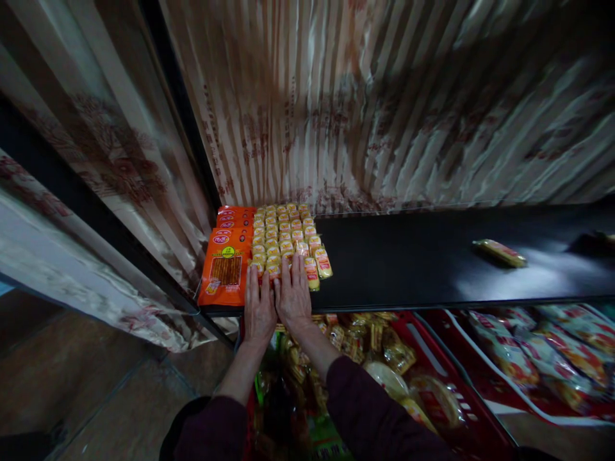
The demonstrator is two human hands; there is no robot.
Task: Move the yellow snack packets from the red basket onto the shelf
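Note:
Rows of small yellow wrapped snack packs [284, 232] stand close together at the left end of a black shelf [384, 256]. My left hand [260, 308] lies against their front row, fingers stretched forward. Beside it, my right hand [293, 293] rests flat with its fingertips on the front packs. Neither hand is closed around a pack. To the right of my right hand, two packs lean at an angle out of the rows. Orange snack bags [225, 266] overlap in a stack just left of the rows.
A lone yellow pack [500, 253] lies farther right on the shelf. Below stands a red crate [449, 358] of wrapped foods, with another red basket [521, 400] of packaged goods at right. Patterned curtains [336, 109] hang behind, and a black post [180, 102] rises at left.

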